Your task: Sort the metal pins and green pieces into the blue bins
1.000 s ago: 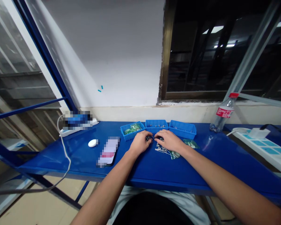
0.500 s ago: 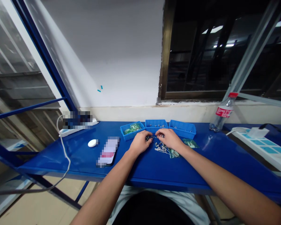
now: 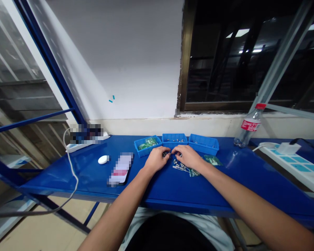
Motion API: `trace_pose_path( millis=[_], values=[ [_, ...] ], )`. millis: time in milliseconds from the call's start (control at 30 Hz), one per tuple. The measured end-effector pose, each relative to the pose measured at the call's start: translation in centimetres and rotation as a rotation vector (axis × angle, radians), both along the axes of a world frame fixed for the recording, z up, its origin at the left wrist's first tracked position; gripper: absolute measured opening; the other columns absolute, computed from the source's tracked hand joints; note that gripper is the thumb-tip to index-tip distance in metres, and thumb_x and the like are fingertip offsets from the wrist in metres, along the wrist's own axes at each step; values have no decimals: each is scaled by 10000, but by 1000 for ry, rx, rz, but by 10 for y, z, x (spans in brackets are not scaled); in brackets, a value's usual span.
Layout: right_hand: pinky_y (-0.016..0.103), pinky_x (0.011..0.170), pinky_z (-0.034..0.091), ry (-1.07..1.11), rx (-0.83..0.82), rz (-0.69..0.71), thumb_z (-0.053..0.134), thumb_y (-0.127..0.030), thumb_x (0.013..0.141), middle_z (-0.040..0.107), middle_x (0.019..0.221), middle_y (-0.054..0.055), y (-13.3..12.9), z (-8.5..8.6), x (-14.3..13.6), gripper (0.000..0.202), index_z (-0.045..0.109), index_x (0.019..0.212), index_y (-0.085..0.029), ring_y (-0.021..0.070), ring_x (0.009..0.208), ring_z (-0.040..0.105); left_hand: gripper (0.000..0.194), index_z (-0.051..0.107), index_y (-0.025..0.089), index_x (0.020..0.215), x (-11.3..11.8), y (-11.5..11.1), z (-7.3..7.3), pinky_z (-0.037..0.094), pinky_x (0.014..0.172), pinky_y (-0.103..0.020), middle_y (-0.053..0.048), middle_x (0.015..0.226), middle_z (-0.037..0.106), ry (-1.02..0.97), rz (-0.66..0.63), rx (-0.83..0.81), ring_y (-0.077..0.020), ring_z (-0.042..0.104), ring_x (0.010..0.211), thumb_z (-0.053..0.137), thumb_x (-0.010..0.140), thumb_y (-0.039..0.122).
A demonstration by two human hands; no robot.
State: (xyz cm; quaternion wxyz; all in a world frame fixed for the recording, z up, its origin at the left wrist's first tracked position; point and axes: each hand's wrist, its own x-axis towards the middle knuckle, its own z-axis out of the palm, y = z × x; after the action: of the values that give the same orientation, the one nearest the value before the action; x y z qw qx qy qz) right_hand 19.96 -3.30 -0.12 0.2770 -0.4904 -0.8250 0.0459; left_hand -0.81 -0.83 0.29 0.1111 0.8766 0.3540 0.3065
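Observation:
Over the blue table, my left hand (image 3: 156, 161) is closed, its thumb and fingertips pinched around small dark metal pieces too small to name. My right hand (image 3: 188, 157) faces it, fingers curled and thumb drawn in; what its fingertips hold, if anything, is hidden. The two sets of fingertips nearly meet. Below my right hand lies a loose pile of small silvery metal pins (image 3: 180, 167), some thin and long, some short with thicker ends. A small green-tinted plastic bag (image 3: 194, 173) with more pins sits partly under my right wrist.
Behind my hands stand a blue bin with green bags (image 3: 142, 152), a middle bin (image 3: 174, 143) and a right bin (image 3: 209, 150) with small metal parts. Another green bag (image 3: 212, 160), a phone (image 3: 121, 169), a white oval object (image 3: 103, 160), a bottle (image 3: 249, 126) and power strips (image 3: 295, 164) lie around.
My right hand has shifted slightly down and its fingers have come closer to my left fingertips. My left hand stays nearly in place.

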Motion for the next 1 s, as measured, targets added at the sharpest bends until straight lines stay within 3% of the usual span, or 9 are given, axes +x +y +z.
trace_pose_path(
  millis=[200, 433, 600, 867, 1000],
  values=[
    [344, 884, 506, 33, 50, -13, 573, -24, 800, 771, 952, 49, -2, 3, -2, 354, 756, 1038, -213, 234, 938, 691, 294, 753, 191, 1155, 0, -2, 3, 522, 952, -324, -87, 1160, 756, 3, 1, -12, -241, 698, 1058, 575, 948, 301],
    [325, 799, 540, 382, 88, -72, 593, -118, 806, 758, 935, 36, -2, 5, -5, 228, 713, 978, -207, 194, 837, 690, 406, 768, 201, 1092, 3, -11, 13, 503, 916, -306, -77, 1053, 771, -58, -31, -35, -226, 695, 982, 473, 1017, 469],
    [319, 798, 554, 559, 99, -11, 597, -173, 826, 728, 950, 42, -4, 6, -10, 190, 665, 1002, -199, 183, 827, 678, 471, 756, 190, 1080, 4, -15, 17, 490, 871, -284, -70, 1048, 766, -106, -79, -78, -214, 684, 956, 402, 1043, 499],
    [339, 844, 535, 500, 178, 52, 577, -150, 877, 709, 1024, 50, -19, 18, -22, 216, 705, 1036, -221, 195, 889, 650, 541, 738, 140, 909, 4, -17, 21, 464, 731, -247, -48, 878, 742, -145, -112, -139, -177, 656, 785, 345, 1063, 479],
    [342, 814, 543, 538, 213, 42, 608, -157, 875, 683, 1006, 61, -21, 19, -22, 171, 695, 1008, -218, 201, 862, 643, 526, 742, 142, 914, 5, -18, 22, 479, 756, -243, -34, 890, 754, -208, -108, -161, -182, 669, 809, 371, 1052, 488]
  ],
)
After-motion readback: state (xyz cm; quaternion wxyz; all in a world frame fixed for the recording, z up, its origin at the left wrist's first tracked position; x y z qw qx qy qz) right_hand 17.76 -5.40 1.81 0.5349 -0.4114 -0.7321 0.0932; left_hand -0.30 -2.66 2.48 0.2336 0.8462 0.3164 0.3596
